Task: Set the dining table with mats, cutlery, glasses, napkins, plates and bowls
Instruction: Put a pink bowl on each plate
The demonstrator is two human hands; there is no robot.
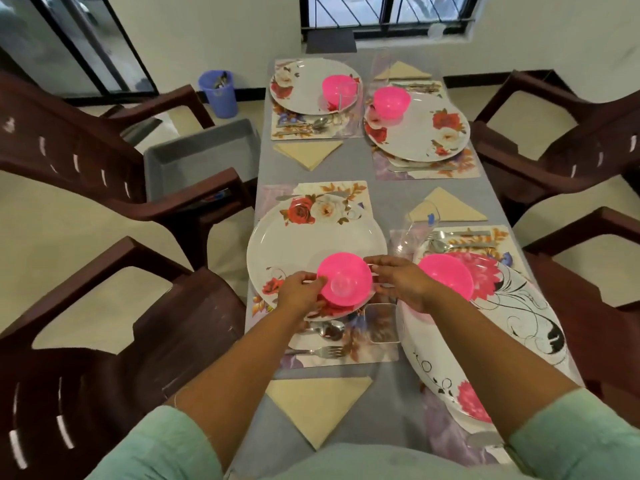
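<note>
Left hand [300, 289] and right hand [403, 282] grip the pink bowl [344, 280] over the plate [304, 244].

I am counting four plates [304, 244], four pink bowls [344, 284], four mats [332, 192], four napkins [317, 407], and four chairs [86, 143] around my counter [388, 199].

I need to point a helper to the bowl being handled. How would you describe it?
On the grey table, find the near-left place setting with the rose-patterned plate. The pink bowl sits on it, the only one held between the left hand and right hand.
</note>
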